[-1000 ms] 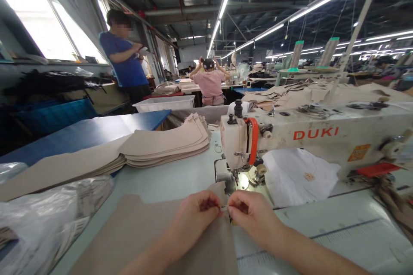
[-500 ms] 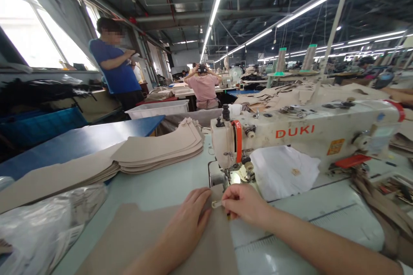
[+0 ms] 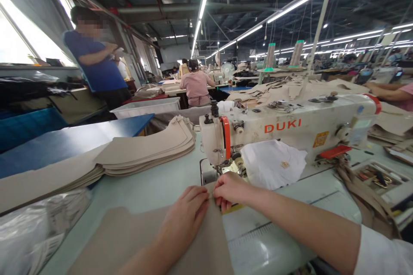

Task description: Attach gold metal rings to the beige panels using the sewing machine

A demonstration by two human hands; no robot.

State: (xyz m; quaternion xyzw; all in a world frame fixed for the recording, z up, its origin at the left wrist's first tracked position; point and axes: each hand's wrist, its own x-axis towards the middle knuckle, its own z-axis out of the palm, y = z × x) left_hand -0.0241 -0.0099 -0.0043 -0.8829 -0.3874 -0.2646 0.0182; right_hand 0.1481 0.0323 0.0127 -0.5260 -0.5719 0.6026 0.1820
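A beige fabric panel (image 3: 138, 232) lies on the pale green table of the sewing machine (image 3: 258, 126). My left hand (image 3: 185, 212) rests over the panel, its fingertips closed on the fabric near the upper right edge. Just in front of the needle area, my right hand (image 3: 230, 191) is in a pinch, with fingertips close to those of my left. What the right fingers hold is hidden between the two hands. A white cloth (image 3: 272, 163) hangs on the machine beside my right hand.
Stacked beige panels (image 3: 148, 150) lie at the left, near a clear plastic bag (image 3: 48, 223). A tray of small tools (image 3: 377, 178) sits at the right. A person in blue (image 3: 97, 60) stands at the left; a person in pink (image 3: 196, 86) sits ahead.
My right hand has moved closer to my left fingertips. The small pale loop that showed in its pinch is now hidden. The view has shifted rightward.
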